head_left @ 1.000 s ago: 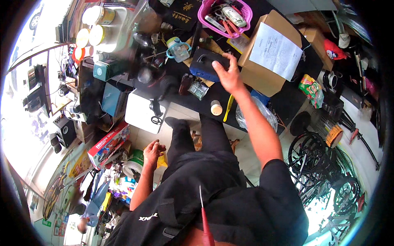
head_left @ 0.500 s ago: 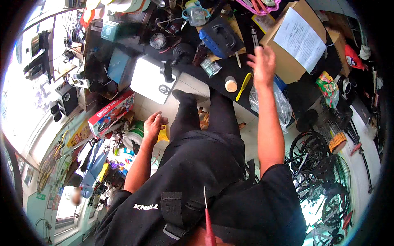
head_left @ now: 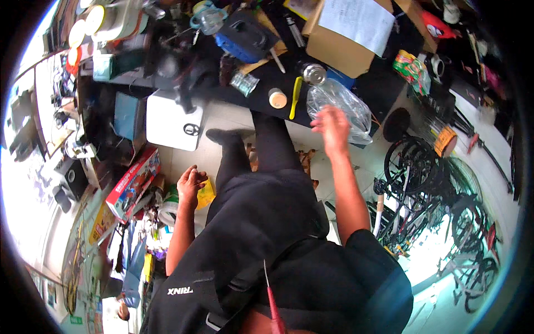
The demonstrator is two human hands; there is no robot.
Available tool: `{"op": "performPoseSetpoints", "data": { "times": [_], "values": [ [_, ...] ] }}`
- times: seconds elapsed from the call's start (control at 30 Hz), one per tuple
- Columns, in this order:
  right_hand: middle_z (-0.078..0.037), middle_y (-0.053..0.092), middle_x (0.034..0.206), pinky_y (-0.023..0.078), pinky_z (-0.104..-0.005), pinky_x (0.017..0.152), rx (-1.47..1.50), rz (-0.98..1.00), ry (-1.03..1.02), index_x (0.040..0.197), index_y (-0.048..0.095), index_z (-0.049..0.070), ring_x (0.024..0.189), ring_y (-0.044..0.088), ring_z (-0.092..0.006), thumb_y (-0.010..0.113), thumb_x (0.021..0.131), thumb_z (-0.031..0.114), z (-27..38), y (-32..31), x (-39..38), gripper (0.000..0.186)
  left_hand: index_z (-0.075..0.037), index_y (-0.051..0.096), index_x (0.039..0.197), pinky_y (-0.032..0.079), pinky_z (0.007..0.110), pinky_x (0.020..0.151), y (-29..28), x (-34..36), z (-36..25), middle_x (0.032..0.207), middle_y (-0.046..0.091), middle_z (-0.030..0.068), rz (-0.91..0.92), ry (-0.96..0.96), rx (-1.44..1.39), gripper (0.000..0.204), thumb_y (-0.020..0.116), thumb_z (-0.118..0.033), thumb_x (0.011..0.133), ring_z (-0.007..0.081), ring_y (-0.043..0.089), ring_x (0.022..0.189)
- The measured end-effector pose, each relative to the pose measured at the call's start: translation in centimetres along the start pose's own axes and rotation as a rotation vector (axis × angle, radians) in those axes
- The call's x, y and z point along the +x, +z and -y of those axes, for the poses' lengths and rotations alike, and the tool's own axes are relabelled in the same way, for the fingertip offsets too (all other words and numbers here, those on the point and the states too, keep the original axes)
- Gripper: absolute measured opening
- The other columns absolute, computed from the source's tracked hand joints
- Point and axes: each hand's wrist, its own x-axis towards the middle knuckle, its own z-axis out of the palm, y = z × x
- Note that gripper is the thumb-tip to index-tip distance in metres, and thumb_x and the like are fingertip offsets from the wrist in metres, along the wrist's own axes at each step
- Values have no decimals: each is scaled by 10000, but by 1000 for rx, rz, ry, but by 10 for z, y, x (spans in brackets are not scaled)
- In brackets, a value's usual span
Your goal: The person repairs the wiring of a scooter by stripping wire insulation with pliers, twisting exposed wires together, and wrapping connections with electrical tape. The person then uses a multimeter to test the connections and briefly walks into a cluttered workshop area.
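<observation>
My right hand (head_left: 332, 129) is at the near edge of a black table, over a clear plastic bag (head_left: 356, 107). Its fingers are loosely bent and apart, with nothing seen in them; whether they touch the bag I cannot tell. A round jar with a silvery top (head_left: 314, 73) stands just beyond the bag. To its left lie a yellow strip-like tool (head_left: 296, 98) and a small tub with a peach-coloured top (head_left: 277, 98). My left hand (head_left: 192, 181) hangs beside my leg, fingers slightly curled and apart, holding nothing visible. A red-handled pointed tool (head_left: 273, 309) shows against my chest.
A cardboard box (head_left: 339, 53) with a printed sheet on top and a blue-and-black case (head_left: 245, 39) occupy the table. A white board-like panel (head_left: 167, 119) is at left, above a red toy box (head_left: 132, 186). Bicycles and wheels (head_left: 411, 167) crowd the right.
The view has shifted, moving the table's things leftward and up. My right hand has drawn back from beside the cardboard box to the plastic bag, and the silver-topped jar now shows. My left hand stays low.
</observation>
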Motion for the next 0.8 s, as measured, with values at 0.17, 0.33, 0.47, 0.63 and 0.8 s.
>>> {"op": "performPoseSetpoints", "data": {
  "times": [0.17, 0.33, 0.47, 0.63, 0.8],
  "values": [
    [-83, 694, 997, 587, -277, 597, -83, 155, 193, 1244, 616, 22, 744, 701, -148, 609, 1025, 177, -69, 28, -14, 268, -5, 563, 1419, 527, 265, 663, 0, 3, -4, 1006, 746, 111, 24, 33, 4, 439, 582, -255, 1059, 184, 735, 867],
    [-65, 699, 952, 580, -328, 624, -118, 201, 95, 1207, 635, 16, 742, 699, -176, 643, 990, 179, -77, 30, -6, 271, -16, 565, 1412, 525, 260, 662, -8, 13, 0, 1016, 751, 107, 36, 23, 26, 433, 591, -260, 1055, 190, 740, 867],
    [-198, 635, 1200, 468, -568, 982, -934, -24, -449, 1280, 614, 46, 1159, 610, -388, 704, 875, 177, -55, 15, 19, 434, 16, 545, 1410, 515, 275, 635, -8, 19, -1, 1019, 733, 137, 30, 10, 14, 445, 602, -242, 1051, 223, 729, 834],
    [-240, 351, 1587, 222, -656, 1200, -1570, -96, -576, 1534, 394, 71, 1465, 345, -467, 773, 829, 242, -38, -7, 86, 818, -4, 566, 1408, 532, 272, 679, 8, 27, -19, 1027, 757, 116, 78, 19, 104, 440, 591, -273, 1061, 198, 745, 877],
    [-254, 336, 1591, 264, -672, 1169, -1381, -116, -20, 1617, 218, 121, 1465, 349, -454, 820, 814, 307, -39, -4, 137, 1021, 7, 557, 1422, 544, 297, 730, 30, 32, -43, 1042, 760, 126, 99, 19, 144, 455, 567, -276, 1065, 209, 746, 902]
  ]
}}
